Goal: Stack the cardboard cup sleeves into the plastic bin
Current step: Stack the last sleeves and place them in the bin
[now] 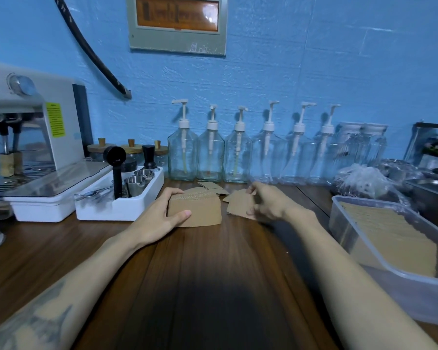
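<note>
Head view: dark wood-grain counter (213, 274) against a blue textured wall (314, 72), with a grey-framed panel (177, 24) and a black hose (86, 46) on the wall; left hand (159, 218) grips a stack of cardboard cup sleeves (197, 210) standing on the counter at centre, fingers over the top, thumb on the front face, while right hand (268, 203) pinches a single loose sleeve (239, 204) just beside the stack, a few more sleeves lying behind. Clear plastic bin (344, 233) sits at the right edge, already holding a row of sleeves; espresso machine (31, 127) and white tool tray (127, 205) at left, pump bottles (238, 152) lined along the wall.
</note>
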{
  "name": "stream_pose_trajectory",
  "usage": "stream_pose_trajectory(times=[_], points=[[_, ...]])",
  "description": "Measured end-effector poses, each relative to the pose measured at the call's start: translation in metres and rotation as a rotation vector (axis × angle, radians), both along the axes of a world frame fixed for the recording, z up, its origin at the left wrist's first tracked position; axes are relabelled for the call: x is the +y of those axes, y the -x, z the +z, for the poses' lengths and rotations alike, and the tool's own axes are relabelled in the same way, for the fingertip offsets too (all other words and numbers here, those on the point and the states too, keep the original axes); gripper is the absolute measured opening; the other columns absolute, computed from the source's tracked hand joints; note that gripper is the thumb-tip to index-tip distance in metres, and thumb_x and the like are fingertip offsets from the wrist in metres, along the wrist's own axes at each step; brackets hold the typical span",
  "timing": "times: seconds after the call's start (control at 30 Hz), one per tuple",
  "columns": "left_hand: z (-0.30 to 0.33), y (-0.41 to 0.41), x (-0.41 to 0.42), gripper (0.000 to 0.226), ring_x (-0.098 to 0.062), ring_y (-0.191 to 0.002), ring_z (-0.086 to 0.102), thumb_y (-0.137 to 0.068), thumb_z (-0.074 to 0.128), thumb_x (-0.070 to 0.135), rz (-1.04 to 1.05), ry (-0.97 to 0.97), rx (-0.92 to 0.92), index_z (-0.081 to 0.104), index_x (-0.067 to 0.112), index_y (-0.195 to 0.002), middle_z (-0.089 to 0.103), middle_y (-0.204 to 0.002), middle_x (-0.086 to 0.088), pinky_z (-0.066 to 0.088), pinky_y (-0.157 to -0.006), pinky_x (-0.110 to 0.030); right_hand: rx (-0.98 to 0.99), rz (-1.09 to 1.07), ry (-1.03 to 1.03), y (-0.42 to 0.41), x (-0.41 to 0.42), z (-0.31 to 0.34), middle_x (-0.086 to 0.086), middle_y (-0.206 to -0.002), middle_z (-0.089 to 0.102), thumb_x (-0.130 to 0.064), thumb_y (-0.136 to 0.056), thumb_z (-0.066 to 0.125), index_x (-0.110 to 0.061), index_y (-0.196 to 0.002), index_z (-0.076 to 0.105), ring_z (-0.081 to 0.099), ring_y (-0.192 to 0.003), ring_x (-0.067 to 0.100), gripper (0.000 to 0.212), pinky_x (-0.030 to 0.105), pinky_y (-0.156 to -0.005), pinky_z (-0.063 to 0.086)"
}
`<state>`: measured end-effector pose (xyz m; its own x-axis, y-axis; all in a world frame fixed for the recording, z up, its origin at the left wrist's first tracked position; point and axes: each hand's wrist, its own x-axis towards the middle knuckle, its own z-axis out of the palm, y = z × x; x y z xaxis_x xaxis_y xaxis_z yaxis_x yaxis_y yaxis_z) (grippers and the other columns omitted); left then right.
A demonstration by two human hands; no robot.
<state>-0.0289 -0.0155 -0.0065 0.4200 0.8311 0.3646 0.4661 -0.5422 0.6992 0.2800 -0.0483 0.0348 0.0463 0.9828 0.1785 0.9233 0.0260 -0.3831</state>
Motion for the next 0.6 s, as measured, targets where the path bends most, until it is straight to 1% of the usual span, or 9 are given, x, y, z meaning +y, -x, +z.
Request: stream_pose_trajectory(times=[0.07, 0.13, 0.2, 0.23, 0.3, 0.37, 0.47, 0.53, 0.6], points=[[0.0, 0.0, 0.001, 0.048, -0.003, -0.112, 0.054, -0.089, 0.064, 0.049, -0.005, -0.01, 0.006, 0.039, 0.045, -0.13, 0.05, -0.131, 0.018, 0.043, -0.089, -0.025, 0.149, 0.016, -0.128, 0.002, -0.003, 0.005, 0.004, -0.098, 0.065, 0.006, -0.086, 0.062, -0.017, -0.106, 0.057, 0.061, -0.09, 0.016, 0.031, 0.028, -0.084, 0.05], [-0.001, 0.0, 0.001, 0.05, 0.0, -0.114, 0.049, -0.09, 0.063, 0.047, -0.008, -0.025, 0.024, 0.038, 0.044, -0.133, 0.044, -0.133, 0.021, 0.039, -0.093, -0.023, 0.339, 0.029, -0.26, 0.009, -0.009, 0.015, -0.005, -0.091, 0.062, 0.006, -0.09, 0.059, -0.015, -0.109, 0.062, 0.057, -0.08, 0.005, 0.029, 0.01, -0.066, 0.043], [0.0, -0.002, 0.0, 0.052, 0.009, -0.107, 0.049, -0.092, 0.064, 0.042, -0.03, -0.003, 0.023, 0.036, 0.04, -0.135, 0.046, -0.129, 0.021, 0.038, -0.086, -0.013, 0.503, 0.088, -0.358, 0.023, -0.017, 0.024, -0.009, -0.091, 0.059, 0.0, -0.092, 0.062, -0.023, -0.109, 0.065, 0.054, -0.078, 0.004, 0.029, 0.01, -0.063, 0.042], [0.0, -0.001, 0.0, 0.053, 0.007, -0.106, 0.052, -0.092, 0.065, 0.039, -0.046, 0.025, 0.012, 0.035, 0.038, -0.136, 0.049, -0.127, 0.018, 0.042, -0.084, -0.013, 0.578, 0.154, -0.373, 0.032, -0.021, 0.026, -0.009, -0.093, 0.06, -0.002, -0.092, 0.064, -0.026, -0.109, 0.067, 0.055, -0.079, 0.004, 0.029, 0.012, -0.064, 0.045], [-0.001, -0.001, 0.0, 0.059, -0.002, -0.109, 0.057, -0.09, 0.069, 0.031, -0.078, 0.076, -0.011, 0.033, 0.035, -0.137, 0.055, -0.125, 0.01, 0.049, -0.089, -0.022, 0.651, 0.3, -0.342, 0.054, -0.029, 0.025, -0.009, -0.099, 0.065, -0.002, -0.09, 0.068, -0.022, -0.113, 0.069, 0.058, -0.081, -0.002, 0.03, 0.01, -0.07, 0.047], [0.0, 0.0, -0.002, 0.071, -0.001, -0.111, 0.058, -0.084, 0.077, 0.029, -0.118, 0.106, -0.022, 0.03, 0.032, -0.138, 0.056, -0.126, 0.011, 0.049, -0.095, -0.025, 0.556, 0.368, -0.291, 0.074, -0.031, 0.019, -0.005, -0.104, 0.066, -0.002, -0.089, 0.069, -0.016, -0.119, 0.07, 0.06, -0.093, 0.002, 0.034, 0.016, -0.084, 0.046], [0.001, 0.0, -0.006, 0.088, 0.004, -0.112, 0.055, -0.069, 0.084, 0.05, -0.125, 0.092, -0.005, 0.03, 0.035, -0.137, 0.053, -0.125, 0.017, 0.047, -0.095, -0.023, 0.266, 0.36, -0.284, 0.091, -0.03, 0.007, -0.005, -0.098, 0.055, -0.007, -0.091, 0.067, -0.02, -0.124, 0.069, 0.053, -0.1, 0.014, 0.035, 0.024, -0.094, 0.041], [0.0, -0.001, -0.006, 0.083, -0.001, -0.112, 0.056, -0.071, 0.077, 0.06, -0.088, 0.077, -0.015, 0.032, 0.036, -0.137, 0.055, -0.124, 0.013, 0.049, -0.095, -0.029, 0.184, 0.364, -0.309, 0.098, -0.029, -0.002, 0.001, -0.104, 0.05, -0.008, -0.093, 0.065, -0.018, -0.127, 0.067, 0.048, -0.106, 0.017, 0.036, 0.027, -0.1, 0.039], [-0.001, -0.002, -0.005, 0.068, -0.001, -0.111, 0.058, -0.081, 0.069, 0.057, -0.067, 0.062, -0.037, 0.036, 0.035, -0.136, 0.058, -0.124, 0.012, 0.049, -0.098, -0.033, 0.163, 0.363, -0.366, 0.105, -0.029, -0.01, 0.001, -0.117, 0.046, -0.008, -0.091, 0.067, -0.017, -0.132, 0.063, 0.042, -0.116, 0.016, 0.043, 0.028, -0.108, 0.035]])
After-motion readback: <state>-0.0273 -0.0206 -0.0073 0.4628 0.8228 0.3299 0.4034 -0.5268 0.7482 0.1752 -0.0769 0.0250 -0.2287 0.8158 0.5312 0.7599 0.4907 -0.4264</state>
